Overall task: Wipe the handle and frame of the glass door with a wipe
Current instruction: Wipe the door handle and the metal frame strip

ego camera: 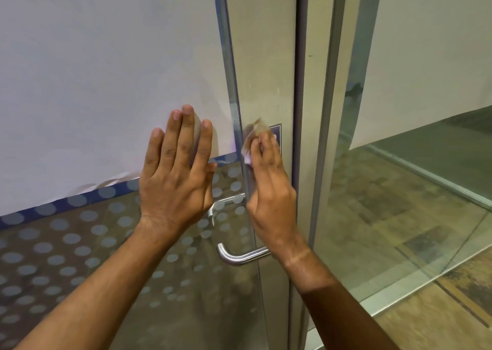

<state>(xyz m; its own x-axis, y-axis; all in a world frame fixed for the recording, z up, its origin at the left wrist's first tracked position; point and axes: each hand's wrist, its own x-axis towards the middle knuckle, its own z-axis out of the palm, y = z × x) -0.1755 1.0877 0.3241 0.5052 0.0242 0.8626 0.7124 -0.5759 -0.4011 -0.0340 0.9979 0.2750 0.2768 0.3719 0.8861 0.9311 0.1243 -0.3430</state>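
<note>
Two hands at one glass door (106, 57): left hand (175, 174) flat and open on the pane, right hand (269, 187) pinching one wipe (253, 136) against the frame (262, 57); one steel lever handle (239, 255) below the right wrist.

Seeing a white paper sheet (101, 70) covering the upper left pane, its bottom edge wrinkled and torn. Below it a blue band (80, 198), then rows of frosted dots (66, 256) down to the lower left corner. Right side: fixed glass panel (399, 190), mottled brown floor (386, 216) visible through it. Second white sheet (439, 43) at the top right corner.
</note>
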